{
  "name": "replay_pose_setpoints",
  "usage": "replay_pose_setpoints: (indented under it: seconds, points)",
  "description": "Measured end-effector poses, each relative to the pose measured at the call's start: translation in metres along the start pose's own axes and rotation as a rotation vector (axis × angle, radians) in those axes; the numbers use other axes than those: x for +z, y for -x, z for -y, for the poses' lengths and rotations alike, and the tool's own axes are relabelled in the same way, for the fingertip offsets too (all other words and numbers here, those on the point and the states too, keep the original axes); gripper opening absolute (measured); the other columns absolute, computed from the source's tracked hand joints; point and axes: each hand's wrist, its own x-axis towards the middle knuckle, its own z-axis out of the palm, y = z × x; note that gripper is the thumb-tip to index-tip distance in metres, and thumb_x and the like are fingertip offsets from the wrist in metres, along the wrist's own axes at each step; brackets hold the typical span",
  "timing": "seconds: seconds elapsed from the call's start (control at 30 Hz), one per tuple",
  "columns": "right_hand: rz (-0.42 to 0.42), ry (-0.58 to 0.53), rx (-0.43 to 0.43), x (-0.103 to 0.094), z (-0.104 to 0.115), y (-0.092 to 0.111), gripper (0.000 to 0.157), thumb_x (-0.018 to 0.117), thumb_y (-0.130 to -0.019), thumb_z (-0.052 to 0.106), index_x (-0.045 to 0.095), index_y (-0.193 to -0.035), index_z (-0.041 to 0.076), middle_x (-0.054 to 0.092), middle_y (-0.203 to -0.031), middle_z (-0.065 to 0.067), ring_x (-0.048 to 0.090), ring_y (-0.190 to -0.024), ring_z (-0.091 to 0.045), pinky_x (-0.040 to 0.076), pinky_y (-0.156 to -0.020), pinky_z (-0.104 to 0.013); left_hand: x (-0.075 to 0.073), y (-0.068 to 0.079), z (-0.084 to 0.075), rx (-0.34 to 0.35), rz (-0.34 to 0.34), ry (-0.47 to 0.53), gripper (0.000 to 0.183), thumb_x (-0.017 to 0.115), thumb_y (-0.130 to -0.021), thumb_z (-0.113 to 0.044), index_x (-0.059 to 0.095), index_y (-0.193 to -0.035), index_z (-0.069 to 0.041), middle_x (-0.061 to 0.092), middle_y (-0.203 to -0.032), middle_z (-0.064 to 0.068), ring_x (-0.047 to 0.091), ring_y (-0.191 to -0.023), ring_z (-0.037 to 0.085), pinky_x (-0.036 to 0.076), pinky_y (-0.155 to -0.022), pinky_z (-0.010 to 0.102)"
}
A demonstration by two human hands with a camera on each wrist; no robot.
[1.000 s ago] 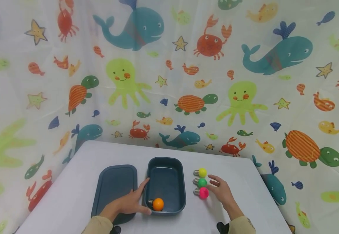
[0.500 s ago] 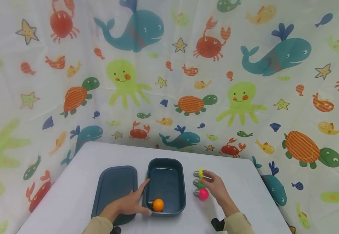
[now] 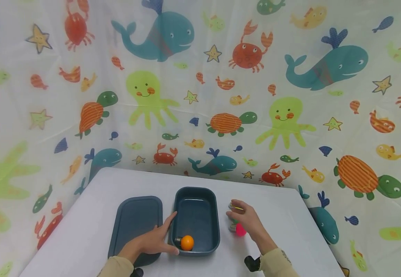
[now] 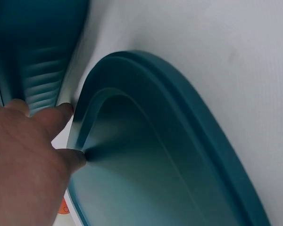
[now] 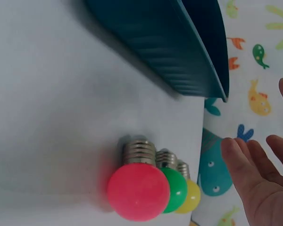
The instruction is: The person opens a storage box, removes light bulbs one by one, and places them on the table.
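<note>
A dark blue box point(image 3: 197, 215) stands on the white table, with an orange light bulb point(image 3: 187, 242) lying in its near left corner. My left hand point(image 3: 153, 240) rests with spread fingers along the box's left side, thumb at the near corner. To the right of the box, my right hand point(image 3: 248, 219) hovers over a row of bulbs, fingers parted and holding nothing. The pink bulb point(image 5: 139, 192), green bulb point(image 5: 176, 190) and yellow bulb point(image 5: 192, 197) lie side by side in the right wrist view. In the head view my hand hides most of the green and yellow ones.
A flat dark blue lid point(image 3: 138, 215) lies left of the box, partly under my left hand and forearm. Behind and beside the white table point(image 3: 273, 196) hangs a curtain point(image 3: 200, 96) printed with sea animals.
My right hand has moved left over the bulbs, from beside them to above the green and yellow ones. The left hand stays at the box; the bulbs lie where they were.
</note>
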Motion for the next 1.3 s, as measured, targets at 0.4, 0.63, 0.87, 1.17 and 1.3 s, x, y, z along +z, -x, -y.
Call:
replay_pose_setpoints:
  seconds: [0.4, 0.63, 0.87, 1.17, 1.3]
  points:
    - [0.061, 0.011, -0.020, 0.016, 0.006, 0.001, 0.065, 0.078, -0.083, 0.035, 0.054, -0.137, 0.008, 0.054, -0.138, -0.016, 0.053, -0.125, -0.037, 0.050, -0.096, -0.049, 0.000, -0.003, 0.001, -0.010, 0.000, 0.008, 0.121, 0.081, -0.074, -0.053, 0.001, -0.157, -0.018, 0.023, -0.158, 0.023, 0.027, -0.137, 0.055, 0.010, -0.104, 0.077]
    - [0.119, 0.010, -0.034, 0.025, 0.013, 0.003, 0.068, 0.078, -0.085, 0.032, 0.050, -0.140, 0.004, 0.051, -0.141, -0.020, 0.052, -0.126, -0.039, 0.048, -0.095, -0.057, -0.005, -0.001, 0.000, -0.006, 0.003, 0.002, 0.121, 0.081, -0.074, -0.051, 0.000, -0.157, -0.016, 0.022, -0.158, 0.024, 0.027, -0.136, 0.056, 0.010, -0.103, 0.078]
    - [0.143, 0.007, -0.032, 0.036, 0.016, 0.002, 0.068, 0.077, -0.085, 0.031, 0.049, -0.141, 0.003, 0.050, -0.141, -0.021, 0.052, -0.126, -0.040, 0.045, -0.092, -0.066, -0.006, -0.001, 0.001, -0.011, -0.001, 0.001, 0.120, 0.082, -0.074, -0.050, 0.001, -0.157, -0.018, 0.023, -0.158, 0.024, 0.027, -0.136, 0.055, 0.010, -0.104, 0.077]
    - [0.121, 0.038, -0.074, 0.045, 0.020, -0.002, 0.066, 0.076, -0.087, 0.028, 0.049, -0.140, 0.000, 0.052, -0.139, -0.021, 0.054, -0.124, -0.038, 0.050, -0.095, -0.048, -0.007, -0.001, 0.002, -0.022, -0.005, 0.003, 0.120, 0.082, -0.073, -0.050, 0.003, -0.158, -0.019, 0.023, -0.158, 0.024, 0.024, -0.134, 0.060, 0.012, -0.102, 0.079]
    - [0.115, 0.053, -0.081, 0.048, 0.023, -0.002, 0.065, 0.076, -0.086, 0.028, 0.051, -0.139, 0.002, 0.054, -0.138, -0.020, 0.055, -0.123, -0.038, 0.051, -0.095, -0.048, -0.007, -0.001, 0.002, -0.013, -0.005, 0.002, 0.120, 0.082, -0.073, -0.050, 0.003, -0.157, -0.018, 0.024, -0.157, 0.024, 0.027, -0.135, 0.058, 0.011, -0.103, 0.078]
